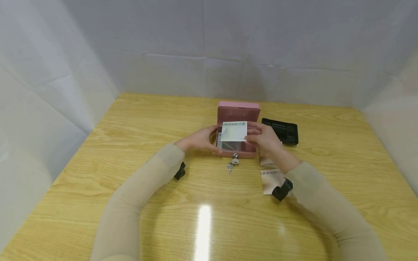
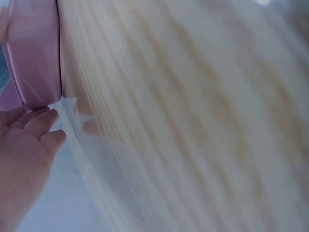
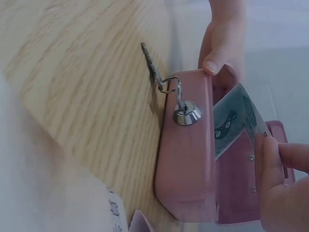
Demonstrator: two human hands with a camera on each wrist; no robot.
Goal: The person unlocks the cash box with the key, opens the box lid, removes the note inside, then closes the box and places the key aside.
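A small pink cash box (image 1: 243,154) stands open on the wooden table, its lid (image 1: 238,107) upright at the back. A key sits in its front lock (image 3: 187,113), with more keys (image 1: 232,163) hanging on a ring. My left hand (image 1: 200,139) grips the box's left side, thumb (image 3: 212,65) on the front corner. My right hand (image 1: 262,137) pinches a printed paper note (image 1: 233,131) by its right edge. The note is held tilted over the open box (image 3: 186,164).
A black insert tray (image 1: 282,131) lies on the table right of the box. More paper notes (image 1: 271,180) lie near my right wrist. White screens wall the table (image 1: 130,119) on three sides.
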